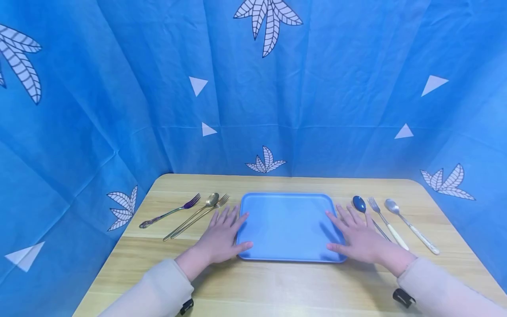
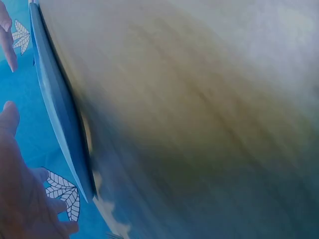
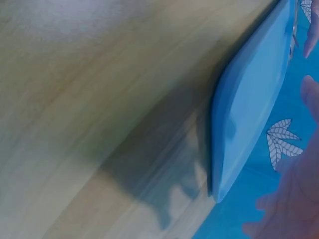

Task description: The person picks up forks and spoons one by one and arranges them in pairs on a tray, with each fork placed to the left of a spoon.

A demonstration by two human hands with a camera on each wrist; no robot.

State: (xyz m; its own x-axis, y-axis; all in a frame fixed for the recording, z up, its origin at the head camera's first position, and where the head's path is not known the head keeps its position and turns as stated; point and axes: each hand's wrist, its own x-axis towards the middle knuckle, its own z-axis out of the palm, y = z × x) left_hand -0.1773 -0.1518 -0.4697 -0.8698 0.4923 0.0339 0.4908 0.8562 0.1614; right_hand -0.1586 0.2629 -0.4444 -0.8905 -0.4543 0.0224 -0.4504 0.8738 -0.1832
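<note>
A blue rectangular tray (image 1: 288,226) lies on the wooden table, its near edge toward me. My left hand (image 1: 223,237) is spread over the tray's left edge, fingers straight and holding nothing. Over the right edge my right hand (image 1: 358,235) is spread the same way, thumb pointing inward and nothing held. In the left wrist view the left hand (image 2: 30,184) hovers beside the tray's rim (image 2: 60,109). The right wrist view has the right hand (image 3: 294,194) raised above the tray (image 3: 249,104), a hand shadow falling on the wood.
Left of the tray lie a purple fork (image 1: 170,211), a gold spoon (image 1: 211,200) and a gold fork (image 1: 222,201). To the right are a dark spoon (image 1: 359,204), a white-handled fork (image 1: 390,224) and a pale-handled spoon (image 1: 412,226). Blue cloth (image 1: 336,88) hangs behind the table (image 1: 277,286).
</note>
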